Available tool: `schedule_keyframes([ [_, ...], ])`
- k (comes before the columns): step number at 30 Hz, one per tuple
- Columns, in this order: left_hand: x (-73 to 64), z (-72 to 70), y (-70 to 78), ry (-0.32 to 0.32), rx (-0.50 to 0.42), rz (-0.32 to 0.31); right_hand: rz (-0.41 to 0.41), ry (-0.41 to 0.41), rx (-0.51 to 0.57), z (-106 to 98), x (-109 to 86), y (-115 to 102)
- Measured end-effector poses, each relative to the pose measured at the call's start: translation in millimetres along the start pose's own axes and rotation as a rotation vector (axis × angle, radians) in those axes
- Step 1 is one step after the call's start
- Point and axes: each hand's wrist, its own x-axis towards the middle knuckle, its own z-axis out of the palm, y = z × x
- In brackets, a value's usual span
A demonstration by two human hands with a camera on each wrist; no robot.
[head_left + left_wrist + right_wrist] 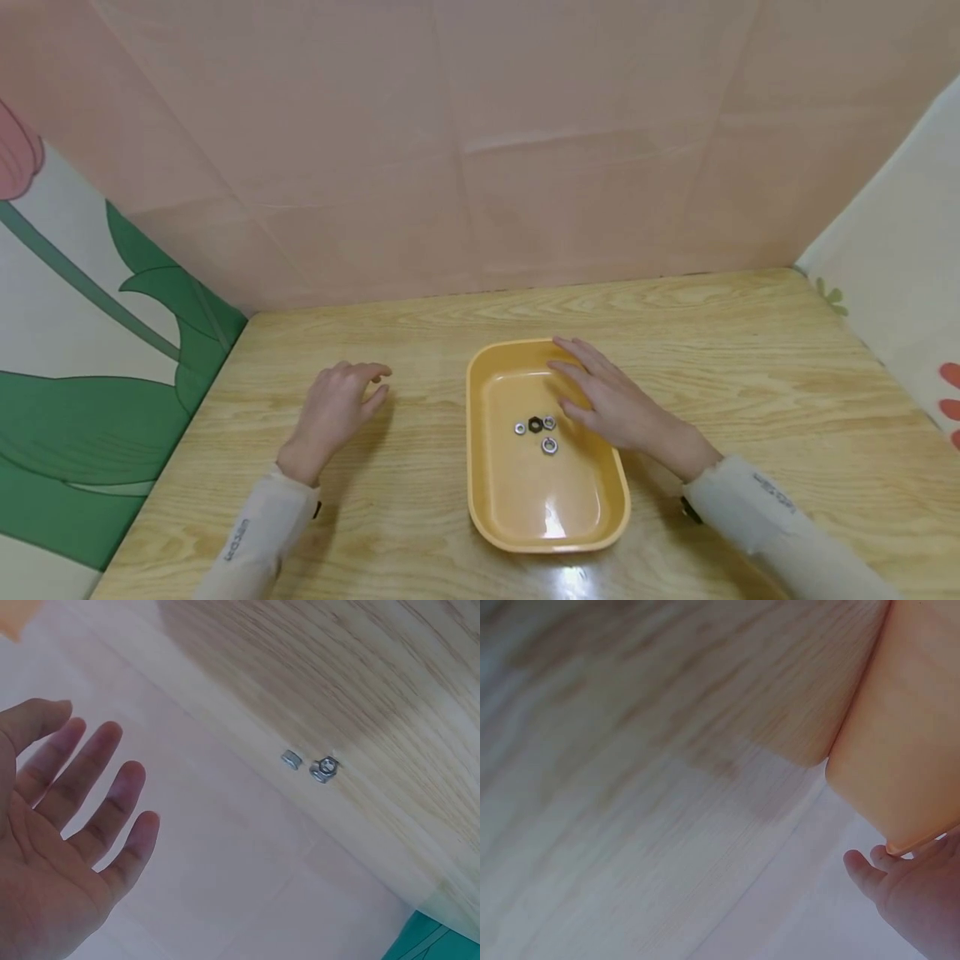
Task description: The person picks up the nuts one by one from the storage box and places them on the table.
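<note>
A yellow-orange plastic tray [480, 492] stands mid-table with several hex nuts on its floor. One is a black nut [535, 424]; around it lie silver ones, including a larger silver nut [550, 446]. My right hand [611, 408] hovers over the tray's right side, fingers spread and bent loosely, holding nothing. In the right wrist view, that hand [926, 900] appears by the tray's rim [904, 847]. Left of the tray my left hand [337, 408] is raised over the table, fingers relaxed and apart, holding nothing. Small silver nuts [324, 769] lie on the wood in the left wrist view, apart from the hand [67, 825].
The wood-grain table [420, 517] carries the tray. A pinkish wall covering [450, 167] rises along its far edge. Panels with printed plants stand at both sides, the left panel [75, 417] in green and the right panel [900, 275] mostly white.
</note>
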Motion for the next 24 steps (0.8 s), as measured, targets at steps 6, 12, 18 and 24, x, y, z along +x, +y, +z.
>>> schedule_keyframes([
  [6, 1.5, -0.3, 5.0, -0.007, -0.006, 0.008, 0.001, -0.001, 0.001, 0, -0.1, 0],
  [12, 3.5, 1.0, 9.7, -0.012, -0.017, 0.015, 0.0, -0.004, 0.003, -1, 0.3, 0],
  [18, 4.0, 1.9, 13.9, -0.018, -0.025, 0.018, 0.006, -0.01, 0.003, -1, 0.6, 0],
  [24, 3.5, 1.8, 20.1, -0.016, -0.038, 0.027, 0.013, -0.014, 0.004, -2, 0.6, -1],
])
